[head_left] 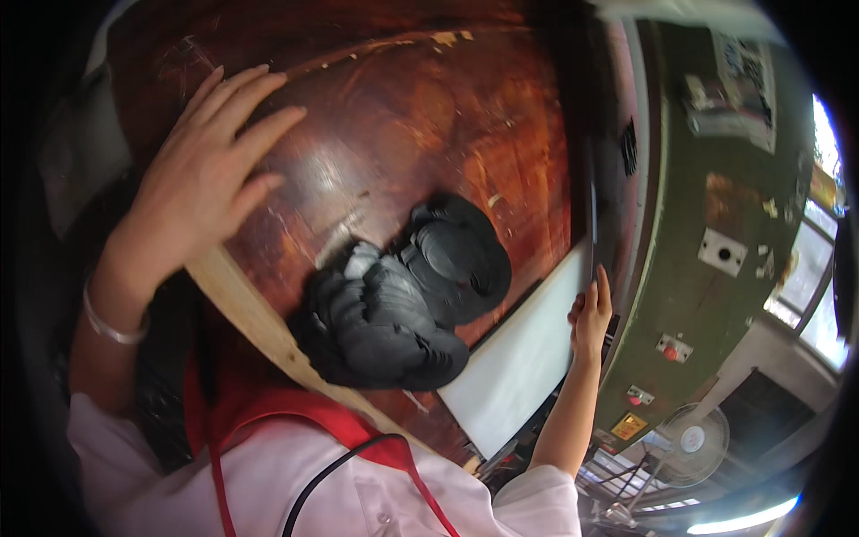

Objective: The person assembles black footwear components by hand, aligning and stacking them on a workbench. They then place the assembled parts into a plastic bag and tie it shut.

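Observation:
My left hand (210, 161) is open, fingers spread, over the left part of a reddish-brown, glossy worn tabletop (385, 134). Nothing is in it. In front of me on the table lie two heaps of thin black rounded pieces, a nearer heap (385, 313) and another heap (461, 255) touching it on the right. Their material cannot be told. Over to the right, my right hand (591, 313) is raised by the dark edge of a machine, index finger stretched out and the other fingers partly bent. I see no object in it; whether it touches the edge is unclear.
A white board (514, 358) lies between the black heaps and my right arm. A pale wooden strip (259, 313) edges the table near me. On the right stands a green machine (689, 224) with a red button (671, 351). Beyond it is a fan (689, 443).

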`<state>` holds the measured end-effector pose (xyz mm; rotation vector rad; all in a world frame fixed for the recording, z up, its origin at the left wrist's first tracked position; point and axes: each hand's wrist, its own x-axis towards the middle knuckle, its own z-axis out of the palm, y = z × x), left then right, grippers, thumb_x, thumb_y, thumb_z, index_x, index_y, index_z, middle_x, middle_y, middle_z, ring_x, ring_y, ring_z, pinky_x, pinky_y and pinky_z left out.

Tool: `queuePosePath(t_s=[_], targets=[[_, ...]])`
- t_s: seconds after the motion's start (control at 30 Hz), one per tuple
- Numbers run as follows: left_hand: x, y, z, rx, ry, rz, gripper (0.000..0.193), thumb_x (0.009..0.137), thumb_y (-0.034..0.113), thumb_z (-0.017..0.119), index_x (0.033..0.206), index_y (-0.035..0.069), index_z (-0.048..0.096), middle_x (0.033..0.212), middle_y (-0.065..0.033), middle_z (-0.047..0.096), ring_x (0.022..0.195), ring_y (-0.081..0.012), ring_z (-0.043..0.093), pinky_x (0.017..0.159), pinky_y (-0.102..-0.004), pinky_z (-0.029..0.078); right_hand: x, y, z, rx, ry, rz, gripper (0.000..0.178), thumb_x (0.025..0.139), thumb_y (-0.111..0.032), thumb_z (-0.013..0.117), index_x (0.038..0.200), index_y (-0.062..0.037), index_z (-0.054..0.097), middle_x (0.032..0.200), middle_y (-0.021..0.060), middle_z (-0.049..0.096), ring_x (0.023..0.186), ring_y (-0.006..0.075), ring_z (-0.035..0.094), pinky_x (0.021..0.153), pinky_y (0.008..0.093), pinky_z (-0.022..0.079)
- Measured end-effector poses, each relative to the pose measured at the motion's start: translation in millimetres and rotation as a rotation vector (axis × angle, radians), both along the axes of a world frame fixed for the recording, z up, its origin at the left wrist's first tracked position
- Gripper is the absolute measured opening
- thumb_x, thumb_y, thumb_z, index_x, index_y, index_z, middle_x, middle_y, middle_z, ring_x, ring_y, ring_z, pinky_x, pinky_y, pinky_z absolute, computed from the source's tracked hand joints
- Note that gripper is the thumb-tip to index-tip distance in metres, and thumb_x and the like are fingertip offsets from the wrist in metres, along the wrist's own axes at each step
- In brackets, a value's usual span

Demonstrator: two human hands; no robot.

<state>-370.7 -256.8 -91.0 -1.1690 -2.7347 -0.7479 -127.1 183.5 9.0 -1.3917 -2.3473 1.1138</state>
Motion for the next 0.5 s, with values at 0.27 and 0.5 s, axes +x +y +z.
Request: queuePosePath(t_s=[0.27, 0.5], targets=[[-2, -11, -4, -0.202, -0.184, -0.017, 0.047, 0.075, 0.000, 0.062, 0.122, 0.002, 0.054, 0.140, -0.0157, 0.042, 0.133, -0.0350, 0.036, 0.113, -0.0498, 0.027, -96, 224, -79, 0.695, -0.130, -0.181, 0.026, 0.094, -0.019, 0.048, 0.113, -0.0046, 0.058, 0.080, 0.0106, 0.059, 0.067, 0.0226, 0.057, 0.059, 0.0326, 0.048], [4, -8, -1, -0.483, -0.153, -0.054, 0.052, 0.089, 0.015, 0.048, 0.139, 0.008, 0.039, 0.148, -0.0147, 0.033, 0.138, -0.0359, 0.028, 0.112, -0.0518, 0.025, -154, 393, -82, 1.218, -1.034, 0.141, 0.021, 0.086, -0.020, 0.053, 0.088, -0.0033, 0.067, 0.093, 0.0183, 0.068, 0.089, 0.0328, 0.067, 0.077, 0.0423, 0.055]])
